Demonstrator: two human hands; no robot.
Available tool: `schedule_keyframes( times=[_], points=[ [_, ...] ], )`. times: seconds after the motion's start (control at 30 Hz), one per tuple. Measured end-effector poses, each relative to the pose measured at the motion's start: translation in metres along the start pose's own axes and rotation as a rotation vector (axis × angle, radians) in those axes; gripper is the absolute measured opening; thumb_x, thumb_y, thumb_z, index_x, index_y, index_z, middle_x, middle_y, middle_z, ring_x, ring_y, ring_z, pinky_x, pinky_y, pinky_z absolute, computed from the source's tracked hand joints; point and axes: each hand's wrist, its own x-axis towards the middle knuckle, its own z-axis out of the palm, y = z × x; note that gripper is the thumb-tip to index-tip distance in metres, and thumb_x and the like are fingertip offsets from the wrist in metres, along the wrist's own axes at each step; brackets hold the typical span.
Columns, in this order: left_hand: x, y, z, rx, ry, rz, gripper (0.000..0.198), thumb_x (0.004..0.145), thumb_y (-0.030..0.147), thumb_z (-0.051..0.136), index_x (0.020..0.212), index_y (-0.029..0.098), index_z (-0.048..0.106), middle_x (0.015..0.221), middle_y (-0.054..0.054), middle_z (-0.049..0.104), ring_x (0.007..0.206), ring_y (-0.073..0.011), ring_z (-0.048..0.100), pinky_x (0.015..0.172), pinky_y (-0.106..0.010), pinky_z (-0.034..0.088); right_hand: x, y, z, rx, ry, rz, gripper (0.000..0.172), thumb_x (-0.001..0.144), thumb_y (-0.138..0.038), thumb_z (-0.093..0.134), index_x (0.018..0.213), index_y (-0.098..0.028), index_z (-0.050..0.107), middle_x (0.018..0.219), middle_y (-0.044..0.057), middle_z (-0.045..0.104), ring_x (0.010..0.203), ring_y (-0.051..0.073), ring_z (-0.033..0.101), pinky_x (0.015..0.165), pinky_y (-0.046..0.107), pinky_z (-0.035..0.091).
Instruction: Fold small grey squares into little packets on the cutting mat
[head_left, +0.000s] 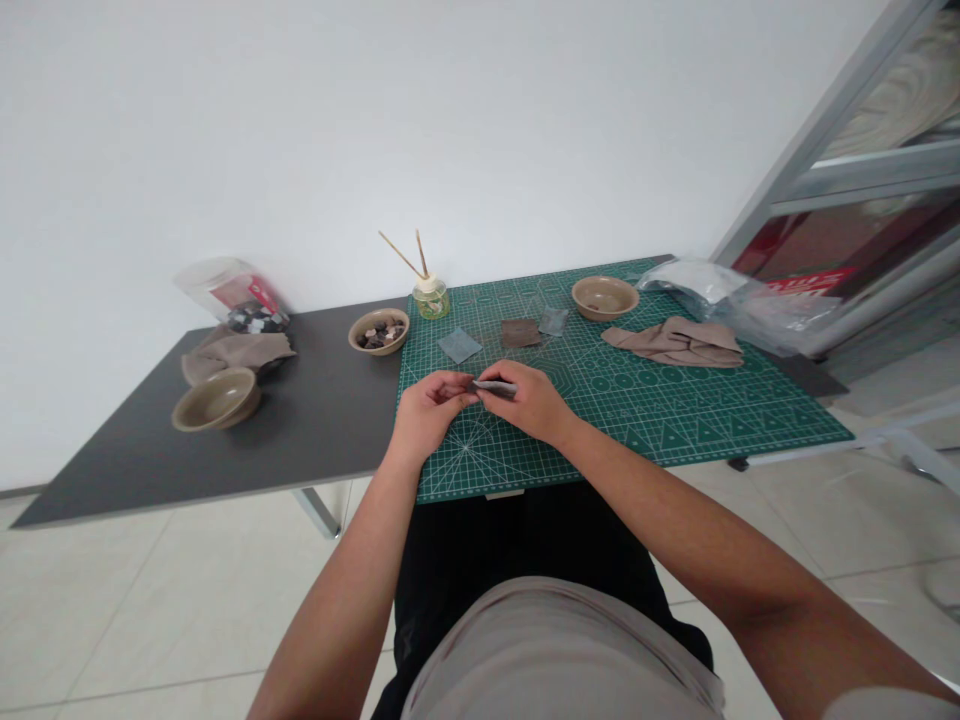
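Observation:
My left hand point(429, 408) and my right hand point(527, 400) meet over the near left part of the green cutting mat point(675, 405). Both are closed in a pinch on a small flat grey piece point(495, 385) held edge-on between them. Farther back on the mat lie a grey square point(459, 346), a brown square point(520, 333) and a smaller grey square point(553, 321). A tan bowl point(379, 331) holding several small dark pieces stands just left of the mat.
A reed diffuser bottle point(430, 297) stands at the mat's back left corner. An empty tan bowl point(604, 297), folded beige cloth point(675, 342) and a clear plastic bag point(712, 290) lie at the right. Another bowl point(216, 399), cloth and a bag point(232, 295) sit far left.

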Motion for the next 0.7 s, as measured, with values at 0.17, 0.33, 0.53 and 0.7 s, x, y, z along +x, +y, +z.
schedule_keyframes(
  times=[0.17,0.33,0.53,0.7],
  points=[
    [0.0008,-0.0014,-0.0016,-0.011,0.019,-0.024,0.031,0.062,0.029,0.083,0.089,0.018,0.074,0.08,-0.003,0.075,0.076,-0.0186,0.07,0.081,-0.035,0.055,0.0,-0.0002,-0.002,0.03,-0.026,0.03,0.007,0.081,-0.025,0.067,0.088,-0.021,0.067,0.085,0.001,0.069,0.079,0.016,0.063,0.074,0.03,0.048],
    [0.0011,-0.0027,-0.0022,0.009,0.03,-0.007,0.025,0.062,0.029,0.082,0.083,0.018,0.074,0.08,-0.003,0.075,0.076,-0.0186,0.069,0.079,-0.035,0.055,-0.0006,-0.0005,-0.0023,0.034,-0.022,0.053,0.008,0.083,-0.029,0.067,0.086,-0.022,0.068,0.083,0.0,0.07,0.077,0.016,0.064,0.073,0.029,0.047],
    [0.0006,-0.0018,-0.0013,-0.021,0.044,0.004,0.02,0.061,0.026,0.082,0.077,0.018,0.073,0.082,-0.002,0.075,0.075,-0.0167,0.068,0.08,-0.033,0.054,0.0002,-0.0013,-0.0024,0.017,-0.053,0.024,0.009,0.083,-0.028,0.067,0.088,-0.02,0.066,0.084,0.001,0.068,0.077,0.016,0.062,0.072,0.028,0.045],
    [0.0004,-0.0011,-0.0019,0.005,0.041,0.024,0.021,0.061,0.03,0.082,0.075,0.018,0.072,0.086,-0.004,0.075,0.082,-0.0188,0.069,0.082,-0.035,0.054,-0.0008,-0.0018,-0.0027,0.027,-0.033,0.053,0.009,0.083,-0.03,0.067,0.084,-0.021,0.066,0.079,0.0,0.068,0.073,0.015,0.061,0.069,0.027,0.044]
  ],
)
